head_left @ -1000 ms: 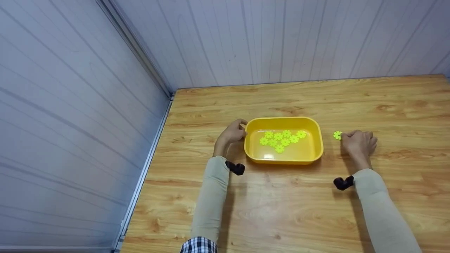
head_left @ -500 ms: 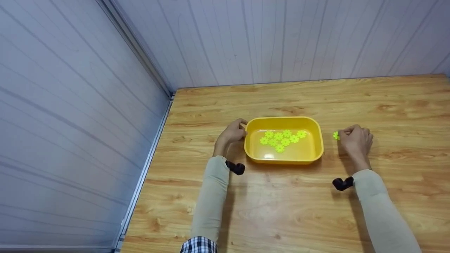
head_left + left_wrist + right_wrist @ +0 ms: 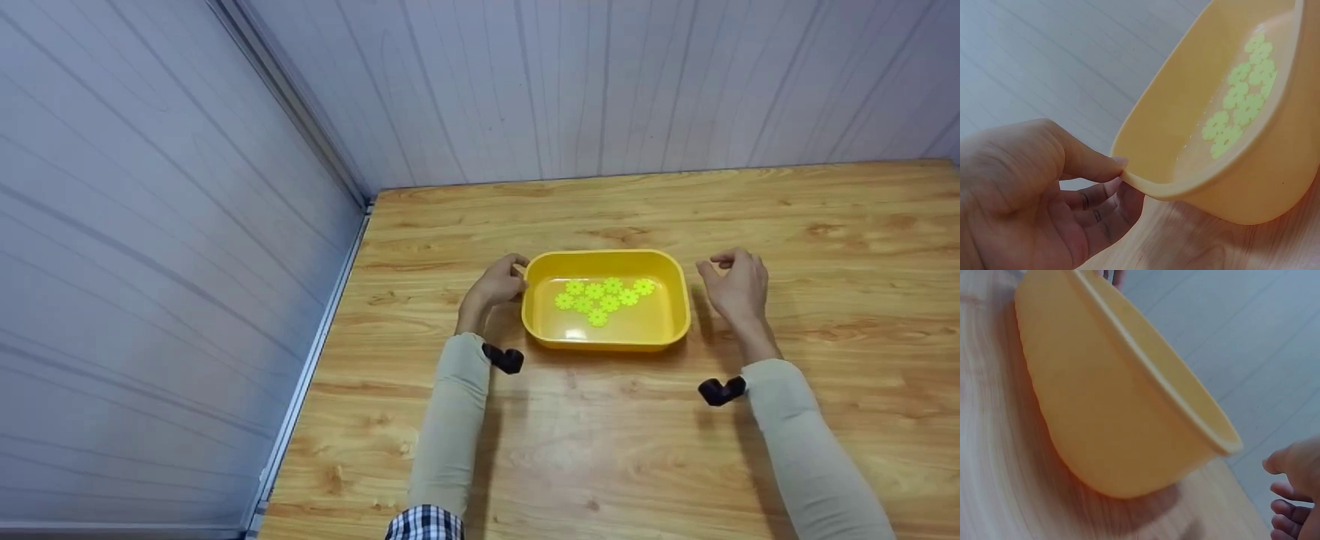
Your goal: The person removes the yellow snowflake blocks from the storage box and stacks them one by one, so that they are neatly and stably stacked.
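Between thumb and fingers, my left hand (image 3: 496, 283) pinches the rim of a yellow plastic basin (image 3: 604, 337) at its left end. The left wrist view shows the thumb (image 3: 1092, 160) over the rim and the other fingers curled below. Several lime-green flower-shaped pieces (image 3: 596, 318) lie flat in the basin, grouped towards its middle. My right hand (image 3: 739, 289) hovers just right of the basin, off the table, its thumb and index finger bent towards each other. No flower piece shows at those fingers; whether they hold one is hidden.
The basin stands on a wood-grain table (image 3: 600, 450). Pale panelled walls rise behind (image 3: 570, 90) and at the left (image 3: 135, 262). Black wrist cameras sit on the left sleeve (image 3: 504, 358) and right sleeve (image 3: 721, 391).
My right hand has risen and moved left towards the basin. The single flower piece beside its fingers has gone out of sight. My left hand and the basin have stayed in place.
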A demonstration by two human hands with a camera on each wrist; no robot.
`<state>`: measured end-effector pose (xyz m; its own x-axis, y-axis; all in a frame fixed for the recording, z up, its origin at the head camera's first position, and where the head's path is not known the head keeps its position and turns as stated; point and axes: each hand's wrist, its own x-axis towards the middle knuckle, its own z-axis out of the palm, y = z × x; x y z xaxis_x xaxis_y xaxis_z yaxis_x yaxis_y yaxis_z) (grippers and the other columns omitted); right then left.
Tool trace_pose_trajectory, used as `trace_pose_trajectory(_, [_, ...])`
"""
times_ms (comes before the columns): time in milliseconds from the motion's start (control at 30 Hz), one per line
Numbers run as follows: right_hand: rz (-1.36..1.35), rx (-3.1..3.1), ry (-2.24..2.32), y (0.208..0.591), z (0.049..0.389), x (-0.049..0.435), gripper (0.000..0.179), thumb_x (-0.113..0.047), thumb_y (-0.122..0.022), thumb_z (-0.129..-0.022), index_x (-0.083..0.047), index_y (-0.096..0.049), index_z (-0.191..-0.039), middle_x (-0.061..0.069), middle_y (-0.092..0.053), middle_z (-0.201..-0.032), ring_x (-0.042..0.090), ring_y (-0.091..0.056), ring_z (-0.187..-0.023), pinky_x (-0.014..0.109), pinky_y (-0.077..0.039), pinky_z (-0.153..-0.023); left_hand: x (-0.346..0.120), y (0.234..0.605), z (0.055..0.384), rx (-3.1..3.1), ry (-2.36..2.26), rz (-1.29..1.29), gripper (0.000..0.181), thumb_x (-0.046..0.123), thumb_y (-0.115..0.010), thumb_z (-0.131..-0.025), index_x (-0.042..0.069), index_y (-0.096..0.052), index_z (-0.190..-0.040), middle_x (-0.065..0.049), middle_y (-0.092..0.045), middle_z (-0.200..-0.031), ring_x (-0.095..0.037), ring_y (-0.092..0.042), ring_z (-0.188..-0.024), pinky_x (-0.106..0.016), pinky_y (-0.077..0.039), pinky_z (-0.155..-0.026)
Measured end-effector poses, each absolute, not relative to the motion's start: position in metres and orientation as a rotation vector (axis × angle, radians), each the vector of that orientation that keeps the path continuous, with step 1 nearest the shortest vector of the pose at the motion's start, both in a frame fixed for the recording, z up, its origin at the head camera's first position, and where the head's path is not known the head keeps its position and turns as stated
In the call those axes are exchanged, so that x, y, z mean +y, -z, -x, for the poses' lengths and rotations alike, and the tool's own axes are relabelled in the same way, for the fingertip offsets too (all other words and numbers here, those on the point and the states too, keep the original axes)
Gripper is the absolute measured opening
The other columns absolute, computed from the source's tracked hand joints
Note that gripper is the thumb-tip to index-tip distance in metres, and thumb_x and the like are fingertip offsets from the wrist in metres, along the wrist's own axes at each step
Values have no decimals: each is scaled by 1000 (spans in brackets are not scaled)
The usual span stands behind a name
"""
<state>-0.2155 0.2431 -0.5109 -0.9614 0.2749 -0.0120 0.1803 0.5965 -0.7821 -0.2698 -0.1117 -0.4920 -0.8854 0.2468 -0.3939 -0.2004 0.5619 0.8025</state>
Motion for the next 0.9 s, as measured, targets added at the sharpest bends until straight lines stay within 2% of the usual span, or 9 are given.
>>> trace_pose_trajectory(233, [312, -2672, -1340, 498, 217, 224, 46, -34, -53, -96, 5, -53, -121, 24, -47, -120, 37, -43, -111, 44, -35, -92, -111, 491, 269, 2293, -1309, -3, 39, 2, -49, -92, 9, -48, -130, -6, -49, -94, -20, -54, -85, -39, -53, -88])
trace_pose_trajectory(400, [255, -2679, -1351, 493, 217, 211, 47, -37, -54, -96, 2, -52, -121, 21, -46, -120, 35, -42, -110, 45, -35, -92, -110, 491, 269, 2286, -1324, 9, 39, 1, -48, -92, 8, -48, -131, -5, -48, -92, -20, -53, -83, -39, -53, -88])
trace_pose_trajectory(700, [48, -2687, -1227, 495, 217, 184, 39, -28, -60, -94, 4, -56, -114, 22, -50, -112, 37, -44, -105, 44, -35, -85, -111, 492, 268, 2295, -1320, -10, 39, 1, -47, -92, 9, -48, -130, -6, -50, -93, -17, -55, -79, -37, -54, -85])
trace_pose_trajectory(900, [-67, -2768, -1182, 500, 219, 169, 37, -25, -62, -92, 4, -56, -114, 20, -50, -111, 37, -43, -105, 46, -37, -86, -110, 491, 268, 2292, -1320, -2, 39, 1, -47, -93, 9, -47, -130, -7, -50, -95, -17, -54, -79, -39, -54, -86])
